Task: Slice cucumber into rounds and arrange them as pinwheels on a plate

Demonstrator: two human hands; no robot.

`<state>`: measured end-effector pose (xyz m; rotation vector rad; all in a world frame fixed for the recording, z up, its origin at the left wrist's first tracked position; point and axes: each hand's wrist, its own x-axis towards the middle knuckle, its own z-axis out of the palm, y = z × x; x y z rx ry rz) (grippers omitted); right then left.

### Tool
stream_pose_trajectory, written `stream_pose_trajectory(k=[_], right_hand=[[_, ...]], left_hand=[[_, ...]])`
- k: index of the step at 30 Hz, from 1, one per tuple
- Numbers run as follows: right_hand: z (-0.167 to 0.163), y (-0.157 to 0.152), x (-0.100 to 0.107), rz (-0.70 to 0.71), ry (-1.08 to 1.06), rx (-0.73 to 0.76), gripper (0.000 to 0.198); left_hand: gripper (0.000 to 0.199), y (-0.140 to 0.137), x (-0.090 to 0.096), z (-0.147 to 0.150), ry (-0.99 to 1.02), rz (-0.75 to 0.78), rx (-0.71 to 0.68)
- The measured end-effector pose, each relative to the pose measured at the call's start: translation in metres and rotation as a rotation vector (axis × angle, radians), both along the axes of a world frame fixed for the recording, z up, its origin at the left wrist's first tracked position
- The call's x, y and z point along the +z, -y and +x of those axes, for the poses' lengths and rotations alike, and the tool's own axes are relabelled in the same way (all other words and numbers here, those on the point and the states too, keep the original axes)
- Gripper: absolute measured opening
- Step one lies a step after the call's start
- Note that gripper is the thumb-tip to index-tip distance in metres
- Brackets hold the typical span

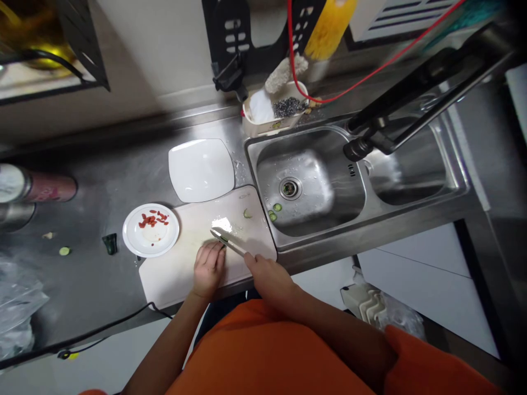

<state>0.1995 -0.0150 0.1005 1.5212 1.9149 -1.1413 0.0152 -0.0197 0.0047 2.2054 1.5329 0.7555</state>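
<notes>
My right hand (265, 272) grips the handle of a knife (225, 240) whose blade lies across the white cutting board (177, 269). My left hand (209, 267) rests palm down on the board, fingertips curled over a small green vegetable at the blade; the vegetable is mostly hidden. A pale sliced pile (222, 223) lies just beyond the blade. A green slice (247, 213) sits near the board's far edge.
A round plate of red chopped bits (151, 230) touches the board's left side. A square white plate (201, 169) lies behind. The sink (307, 184) on the right holds green slices (274, 211). A black cable (102, 329) runs along the counter's front edge.
</notes>
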Motion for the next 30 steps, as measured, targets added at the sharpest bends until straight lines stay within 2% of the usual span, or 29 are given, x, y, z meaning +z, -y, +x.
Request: stream_pose_trajectory(k=[7,12,23,30], right_hand=[[-0.012,-0.005,-0.016,0.054,-0.033,-0.032,0.031],[-0.008,-0.001,-0.020,0.058,-0.036,-0.058,0.032],[0.013,0.018,0.006,0.007,-0.001,-0.034,0.037],[0.014,0.022,0.008,-0.009,-0.006,-0.034,0.036]], left_hand=[[0.022,0.001,-0.001,-0.001,0.010,-0.038,0.001],[0.024,0.002,-0.002,-0.001,0.010,-0.041,-0.002],[0.021,0.001,0.000,-0.001,0.009,-0.006,0.008],[0.019,0.001,-0.001,-0.001,-0.004,0.031,0.004]])
